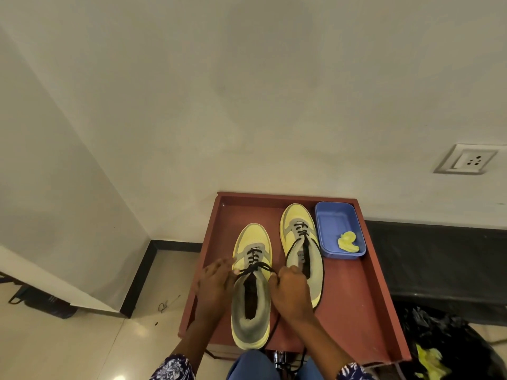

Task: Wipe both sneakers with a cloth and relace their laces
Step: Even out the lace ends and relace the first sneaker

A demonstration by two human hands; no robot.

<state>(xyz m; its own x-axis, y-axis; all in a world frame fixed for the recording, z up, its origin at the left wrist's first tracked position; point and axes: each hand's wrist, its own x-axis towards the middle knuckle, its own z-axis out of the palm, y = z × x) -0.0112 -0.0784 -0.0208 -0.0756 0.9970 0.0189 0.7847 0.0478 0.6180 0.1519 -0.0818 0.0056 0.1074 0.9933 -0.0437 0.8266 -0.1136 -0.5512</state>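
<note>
I have both hands down on the near sneaker (251,286), which stands toe-away in the red tray (356,297). My left hand (212,287) sits against its left side, and its fingertips (235,271) appear to pinch the black lace (253,267) where it leaves the upper eyelets. My right hand (292,290) is curled on the opposite side, fingers closed around the other end of that lace; a loose tail runs down past my right wrist and off the tray's near edge. Between my two sets of fingertips the lace crosses the tongue, drawn fairly taut.

The second sneaker (301,250) lies just beyond my right knuckles, touching or nearly so, its own lace slack and only partly threaded. Further off to the right of my right hand, the blue tub (329,215) holds the yellow cloth (348,242).

My worry, judging from here: if I pull unevenly, one end could slip back through an eyelet and undo the crossing. The hanging tail could snag on the tray edge. My right hand may also nudge the second sneaker sideways into the tub.
</note>
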